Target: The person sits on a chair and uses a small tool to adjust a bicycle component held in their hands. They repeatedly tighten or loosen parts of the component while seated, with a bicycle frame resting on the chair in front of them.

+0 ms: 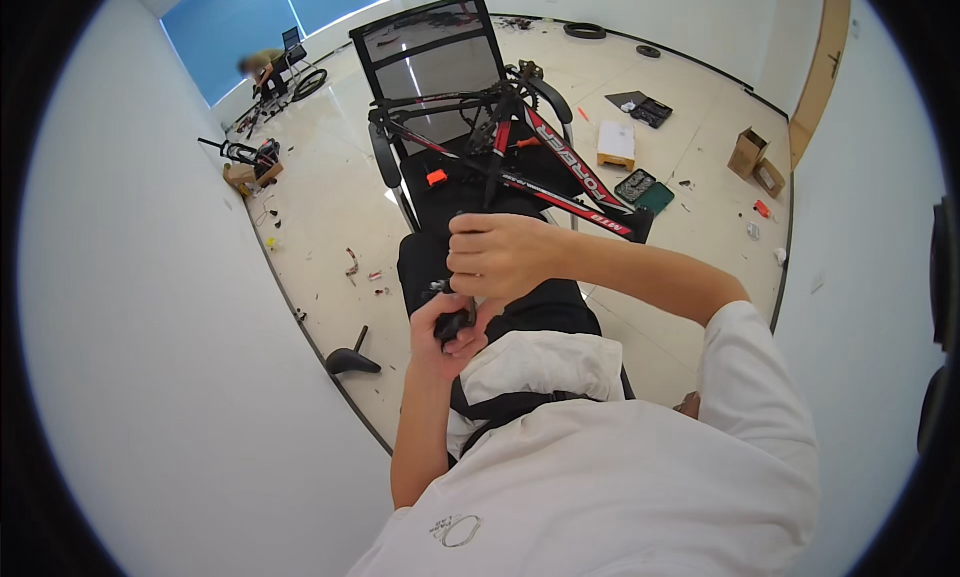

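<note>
Above my lap, my left hand (428,339) is wrapped round a small black metal part (454,324), too small in view to name its kind. My right hand (497,255) is closed in a fist just above that part. A dark tip shows at its upper edge, but what the fingers grip is hidden. Beyond my hands, a black, red and white bicycle frame (567,157) lies across a black mesh office chair (437,82). An orange-handled tool (527,142) and a small orange item (436,178) rest on the seat.
A bicycle saddle (352,361) with its post lies on the floor at left. A green tool case (645,191), a white-and-yellow box (615,144) and a cardboard box (747,153) stand at right. At far left a person (268,69) crouches by a wheel (310,85).
</note>
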Motion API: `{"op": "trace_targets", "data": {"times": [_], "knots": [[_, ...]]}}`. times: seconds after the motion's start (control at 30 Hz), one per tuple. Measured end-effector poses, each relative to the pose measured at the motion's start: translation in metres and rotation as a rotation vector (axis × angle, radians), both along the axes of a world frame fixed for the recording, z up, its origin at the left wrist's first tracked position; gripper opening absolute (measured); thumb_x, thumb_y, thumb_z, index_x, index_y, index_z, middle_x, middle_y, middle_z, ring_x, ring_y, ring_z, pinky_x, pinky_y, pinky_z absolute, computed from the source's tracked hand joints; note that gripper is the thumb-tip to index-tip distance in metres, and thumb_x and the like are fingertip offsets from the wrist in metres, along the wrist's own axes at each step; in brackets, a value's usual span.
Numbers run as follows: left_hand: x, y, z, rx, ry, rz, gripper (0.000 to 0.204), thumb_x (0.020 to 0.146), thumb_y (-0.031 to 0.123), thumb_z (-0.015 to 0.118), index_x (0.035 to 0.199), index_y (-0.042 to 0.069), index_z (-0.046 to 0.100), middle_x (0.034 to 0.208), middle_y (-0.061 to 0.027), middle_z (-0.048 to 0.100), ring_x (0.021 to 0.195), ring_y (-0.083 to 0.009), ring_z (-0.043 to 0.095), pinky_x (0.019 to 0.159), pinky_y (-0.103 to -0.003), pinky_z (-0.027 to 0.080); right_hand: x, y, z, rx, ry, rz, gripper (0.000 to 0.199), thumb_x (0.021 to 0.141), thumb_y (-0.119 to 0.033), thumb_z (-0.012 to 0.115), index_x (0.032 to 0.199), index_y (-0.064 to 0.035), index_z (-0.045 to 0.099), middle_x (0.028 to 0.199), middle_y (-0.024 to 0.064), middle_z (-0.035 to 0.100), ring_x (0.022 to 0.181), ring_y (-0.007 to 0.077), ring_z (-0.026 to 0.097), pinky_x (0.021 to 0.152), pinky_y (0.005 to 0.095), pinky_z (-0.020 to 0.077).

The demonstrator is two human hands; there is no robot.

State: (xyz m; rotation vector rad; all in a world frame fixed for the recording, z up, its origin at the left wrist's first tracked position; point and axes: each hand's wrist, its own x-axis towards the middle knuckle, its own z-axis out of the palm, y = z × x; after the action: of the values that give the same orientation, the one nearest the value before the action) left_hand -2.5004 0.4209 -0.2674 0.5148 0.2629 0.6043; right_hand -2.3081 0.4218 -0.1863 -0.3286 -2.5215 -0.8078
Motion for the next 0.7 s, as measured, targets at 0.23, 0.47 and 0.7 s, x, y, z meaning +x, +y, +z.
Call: {"op": "trace_targets", "data": {"times": [0.23, 0.47, 0.7], "knots": [[-0.006, 0.007, 0.01, 0.152, 0.238, 0.141, 0.017, 0.084, 0.015, 0.058, 0.073, 0.003, 0.054, 0.054, -0.0047, 0.05, 0.032, -0.0077, 0.033, 0.032, -0.019, 0.026, -0.003, -0.003, -0.04, -0.088, 0.24, -0.166, 0.052, 0.071, -0.057, 0.067, 0.068, -0.0084, 0.048, 0.068, 0.0025, 0.046, 0.068, 0.0216, 0.048, 0.081, 0.0374, 0.0446], [0.008, 0.003, 0.002, 0.231, 0.157, 0.366, 0.015, 0.087, 0.013, 0.058, 0.077, 0.002, 0.054, 0.062, -0.008, 0.055, 0.04, -0.0118, 0.045, 0.034, -0.023, 0.031, 0.001, -0.022, -0.037, -0.529, 1.197, -0.262, 0.04, 0.077, -0.022, 0.074, 0.108, -0.0023, 0.056, 0.109, 0.0131, 0.06, 0.103, 0.0254, 0.059, 0.087, 0.0366, 0.0477], [0.02, -0.004, -0.007, 0.421, 0.281, 0.373, 0.014, 0.087, 0.014, 0.061, 0.081, 0.002, 0.056, 0.062, -0.0067, 0.055, 0.043, -0.0119, 0.049, 0.036, -0.023, 0.033, -0.019, -0.04, -0.093, -1.714, 1.367, -0.012, 0.031, 0.1, -0.032, 0.049, 0.088, -0.0038, 0.057, 0.067, -0.0009, 0.052, 0.052, 0.0062, 0.044, 0.046, 0.0215, 0.0352]]}}
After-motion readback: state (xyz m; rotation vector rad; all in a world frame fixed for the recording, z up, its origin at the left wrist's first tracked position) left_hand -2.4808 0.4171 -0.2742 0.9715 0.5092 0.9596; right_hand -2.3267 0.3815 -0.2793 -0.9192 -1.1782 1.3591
